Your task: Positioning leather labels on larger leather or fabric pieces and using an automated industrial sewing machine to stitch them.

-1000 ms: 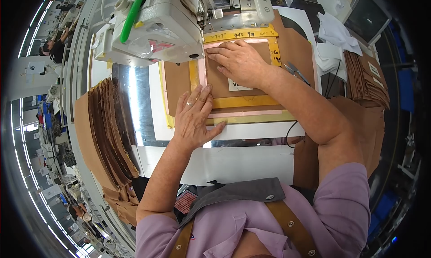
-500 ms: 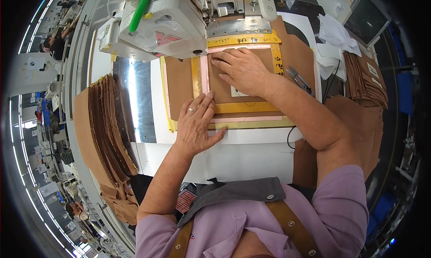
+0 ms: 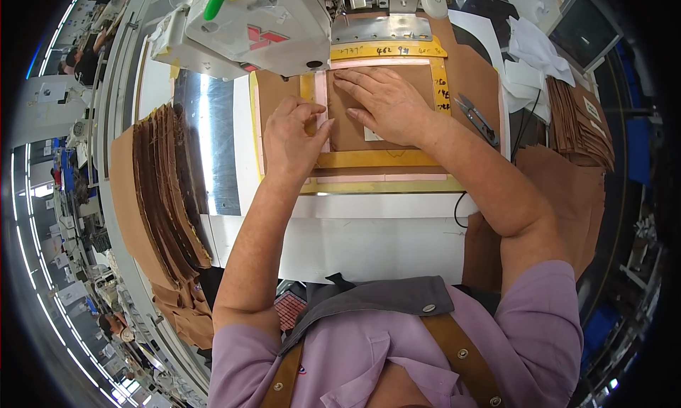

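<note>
A yellow frame (image 3: 386,158) with handwriting on it surrounds a brown fabric panel (image 3: 346,135) beneath the sewing machine head (image 3: 284,25). My right hand (image 3: 390,106) lies flat on the panel, fingers stretched toward its upper left corner. A small pale label (image 3: 371,135) is partly covered by that hand. At the panel's left edge runs a narrow pink strip (image 3: 320,92). My left hand (image 3: 292,135) is raised there with fingers curved; thumb and index tips are slightly apart beside the strip, and nothing shows between them.
Thread snips (image 3: 477,118) lie right of the frame. Stacked brown pieces (image 3: 159,195) stand on the left; another brown stack (image 3: 578,128) and crumpled white cloth (image 3: 528,60) are on the right. A metal plate (image 3: 220,145) adjoins the white work surface (image 3: 340,245). A monitor (image 3: 585,28) stands far right.
My left hand has moved up from the frame's lower left corner to the pink strip, its fingers now curved. The frame and panel have shifted slightly away from me. My right hand stays flat.
</note>
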Tool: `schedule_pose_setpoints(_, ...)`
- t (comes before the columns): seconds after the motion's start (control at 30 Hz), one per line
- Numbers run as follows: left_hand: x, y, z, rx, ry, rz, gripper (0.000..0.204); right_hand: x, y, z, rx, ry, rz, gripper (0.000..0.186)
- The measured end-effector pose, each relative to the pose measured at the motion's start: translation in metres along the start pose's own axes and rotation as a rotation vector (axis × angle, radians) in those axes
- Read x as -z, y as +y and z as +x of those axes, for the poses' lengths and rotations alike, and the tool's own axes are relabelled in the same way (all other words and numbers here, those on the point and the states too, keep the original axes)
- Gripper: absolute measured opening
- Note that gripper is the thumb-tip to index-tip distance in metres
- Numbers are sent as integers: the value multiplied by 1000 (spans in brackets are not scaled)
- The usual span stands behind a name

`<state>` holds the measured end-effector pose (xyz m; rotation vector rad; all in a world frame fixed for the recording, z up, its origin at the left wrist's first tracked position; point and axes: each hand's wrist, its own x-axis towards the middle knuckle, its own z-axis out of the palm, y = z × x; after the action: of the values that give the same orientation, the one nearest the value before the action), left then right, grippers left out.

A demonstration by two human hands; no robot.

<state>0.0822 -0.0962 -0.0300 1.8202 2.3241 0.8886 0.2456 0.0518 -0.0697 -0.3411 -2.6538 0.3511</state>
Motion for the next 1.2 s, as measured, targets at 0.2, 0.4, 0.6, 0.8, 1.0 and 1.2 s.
schedule_pose_setpoints(0.2, -15, 8, 16, -33, -60, 189, 16, -2, -1, -3, -1, 18, 8, 52)
schedule_pose_setpoints(0.4, -20, -3, 24, -138, -59, 249, 11, -1, -3, -3, -9, 11, 20, 53)
schedule_pose_setpoints(0.6, 5, -34, 4, 623, -286, -666, 20, -3, -1, -5, -31, -6, 0, 53)
schedule_pose_setpoints(0.8, 7, -5, -11, 573, -60, -520, 24, 0, -3, -5, -24, -2, -8, 54)
schedule_pose_setpoints(1.0, -12, -1, -3, 123, 45, 91, 16, 0, -6, -3, -30, -29, -59, 55)
schedule_pose_setpoints(1.2, -16, 2, -2, 242, 6, -166, 15, 0, -6, -5, -33, -35, -64, 55)
